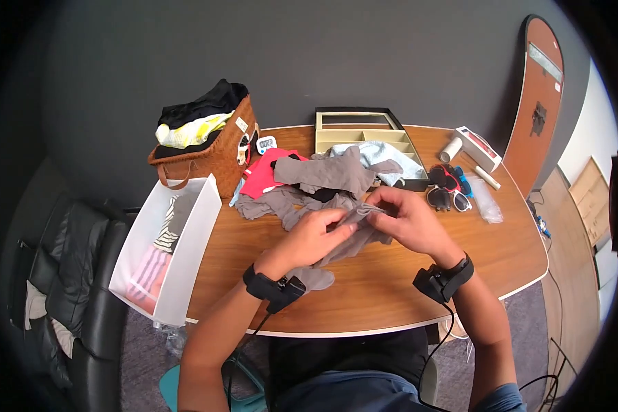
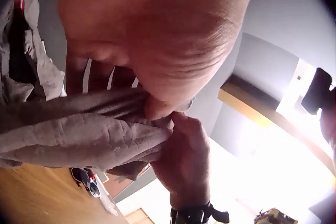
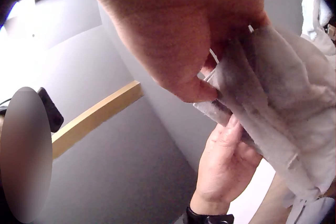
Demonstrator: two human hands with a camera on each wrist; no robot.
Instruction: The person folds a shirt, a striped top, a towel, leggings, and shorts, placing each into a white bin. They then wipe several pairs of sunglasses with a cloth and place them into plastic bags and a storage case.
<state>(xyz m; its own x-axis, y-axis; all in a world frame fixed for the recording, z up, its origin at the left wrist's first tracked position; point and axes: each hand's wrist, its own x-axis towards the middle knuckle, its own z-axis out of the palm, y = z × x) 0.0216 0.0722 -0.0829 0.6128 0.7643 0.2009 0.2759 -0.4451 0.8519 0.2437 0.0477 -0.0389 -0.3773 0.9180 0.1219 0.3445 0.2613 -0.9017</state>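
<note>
A thin grey garment [image 1: 356,246] is stretched between my two hands over the front middle of the table. My left hand [image 1: 314,237] pinches its edge between thumb and fingers. On the other side, my right hand [image 1: 415,221] grips the bunched edge, thumb toward the left hand. A rounded grey cloth end [image 1: 314,279] shows below the left wrist. In the left wrist view the cloth [image 2: 79,134] hangs in long folds from both thumbs. The right wrist view has it draped [image 3: 289,108] beside the right fingers, which it partly hides. Behind lies a pile of grey clothes [image 1: 333,172].
A white bin [image 1: 178,285] with folded clothes stands left, before a brown basket [image 1: 209,161] of clothes. A red garment [image 1: 271,172] and timer [image 1: 266,144] lie nearby. A compartment box [image 1: 360,136] is at the back; sunglasses [image 1: 438,199] and a plastic bag [image 1: 486,200] lie right.
</note>
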